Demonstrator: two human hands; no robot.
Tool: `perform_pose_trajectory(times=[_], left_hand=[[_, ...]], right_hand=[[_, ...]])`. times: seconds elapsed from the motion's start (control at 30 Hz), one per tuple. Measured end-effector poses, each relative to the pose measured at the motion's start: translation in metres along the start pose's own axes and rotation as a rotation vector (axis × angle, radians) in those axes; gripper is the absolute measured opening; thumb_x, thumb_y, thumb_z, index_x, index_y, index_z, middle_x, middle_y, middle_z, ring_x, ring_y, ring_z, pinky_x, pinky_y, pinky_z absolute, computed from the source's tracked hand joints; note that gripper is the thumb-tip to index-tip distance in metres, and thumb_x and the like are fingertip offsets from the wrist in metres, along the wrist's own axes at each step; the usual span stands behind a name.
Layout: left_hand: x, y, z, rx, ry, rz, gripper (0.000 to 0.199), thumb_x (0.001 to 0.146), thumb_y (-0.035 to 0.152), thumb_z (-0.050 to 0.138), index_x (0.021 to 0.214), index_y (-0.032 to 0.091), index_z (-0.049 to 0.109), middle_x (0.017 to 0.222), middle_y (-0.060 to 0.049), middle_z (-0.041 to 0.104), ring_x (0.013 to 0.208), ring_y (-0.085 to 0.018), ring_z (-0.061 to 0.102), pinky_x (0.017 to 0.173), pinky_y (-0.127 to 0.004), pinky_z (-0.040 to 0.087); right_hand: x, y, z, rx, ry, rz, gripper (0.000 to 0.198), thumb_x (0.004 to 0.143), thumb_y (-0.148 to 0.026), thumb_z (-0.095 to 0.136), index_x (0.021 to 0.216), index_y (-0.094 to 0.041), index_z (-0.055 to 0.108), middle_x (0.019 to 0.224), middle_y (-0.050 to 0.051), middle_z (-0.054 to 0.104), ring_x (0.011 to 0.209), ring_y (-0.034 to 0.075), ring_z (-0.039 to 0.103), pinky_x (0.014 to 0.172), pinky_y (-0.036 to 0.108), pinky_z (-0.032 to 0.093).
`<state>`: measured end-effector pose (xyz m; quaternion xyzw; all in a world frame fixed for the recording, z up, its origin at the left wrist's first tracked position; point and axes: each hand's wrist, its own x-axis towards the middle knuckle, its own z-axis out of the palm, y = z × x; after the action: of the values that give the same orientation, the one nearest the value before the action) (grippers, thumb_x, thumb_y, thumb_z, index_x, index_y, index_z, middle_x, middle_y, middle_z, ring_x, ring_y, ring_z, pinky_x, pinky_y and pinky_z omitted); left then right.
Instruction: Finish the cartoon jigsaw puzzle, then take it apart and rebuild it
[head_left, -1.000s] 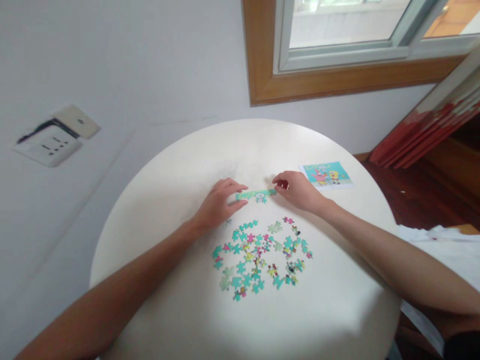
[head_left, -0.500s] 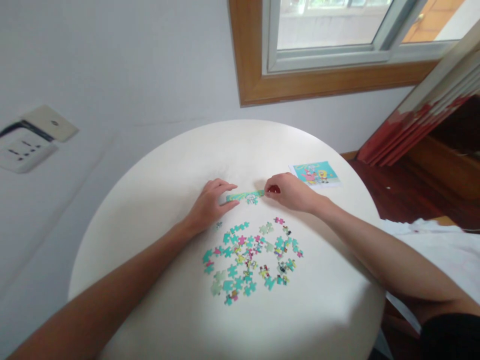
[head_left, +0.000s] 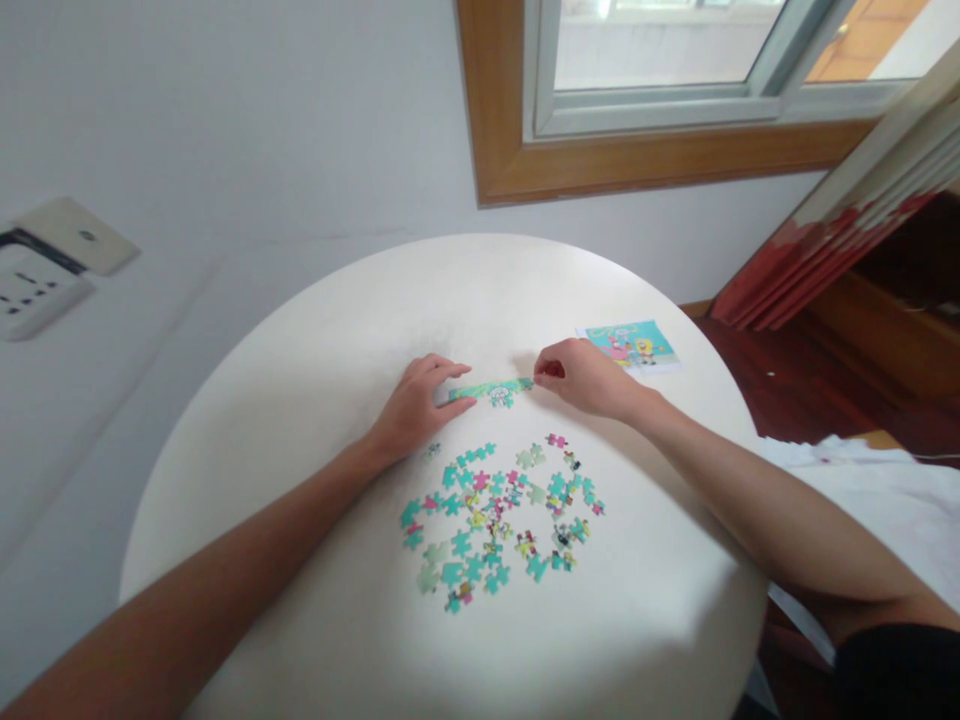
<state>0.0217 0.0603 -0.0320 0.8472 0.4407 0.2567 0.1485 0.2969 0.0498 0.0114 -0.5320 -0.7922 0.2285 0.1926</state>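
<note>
A narrow strip of joined puzzle pieces lies on the round white table, teal and yellow-green, with a pale cartoon face hanging from its lower middle. My left hand rests at the strip's left end, thumb and forefinger spread apart along its two long edges. At the other end my right hand is closed in a pinch, fingertips on the puzzle piece at the strip's tip; the fingers mostly hide it. Nearer to me lie many loose jigsaw pieces in teal, pink, yellow and pale green.
Behind my right hand lies a picture card with cartoon figures on teal. A wall with a power socket stands left of the round table. A wood-framed window is beyond, and a red-and-white curtain hangs at right.
My right hand has shifted slightly right at the strip's end, uncovering a little more of it. My left hand keeps its pose. The view has moved slightly.
</note>
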Motion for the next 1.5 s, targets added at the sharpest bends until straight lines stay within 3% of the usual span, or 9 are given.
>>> perform_pose_trajectory(times=[0.97, 1.5], left_hand=[[0.001, 0.000, 0.001, 0.014, -0.020, -0.001, 0.036, 0.084, 0.035, 0.069, 0.116, 0.019, 0.064, 0.108, -0.006, 0.061, 0.103, -0.023, 0.054, 0.097, -0.039, 0.042], [0.000, -0.004, -0.003, -0.039, -0.046, -0.028, 0.033, 0.080, 0.037, 0.072, 0.109, 0.022, 0.068, 0.104, -0.005, 0.063, 0.101, -0.023, 0.058, 0.095, -0.039, 0.045]], right_hand=[[-0.003, -0.004, -0.010, -0.039, -0.047, 0.030, 0.013, 0.081, -0.022, 0.062, 0.081, -0.016, 0.073, 0.075, 0.007, 0.070, 0.064, 0.014, 0.056, 0.059, 0.030, 0.038], [0.005, 0.004, 0.009, -0.113, -0.100, 0.029, 0.027, 0.077, -0.016, 0.055, 0.095, -0.013, 0.075, 0.085, 0.013, 0.071, 0.073, 0.020, 0.061, 0.066, 0.033, 0.039]])
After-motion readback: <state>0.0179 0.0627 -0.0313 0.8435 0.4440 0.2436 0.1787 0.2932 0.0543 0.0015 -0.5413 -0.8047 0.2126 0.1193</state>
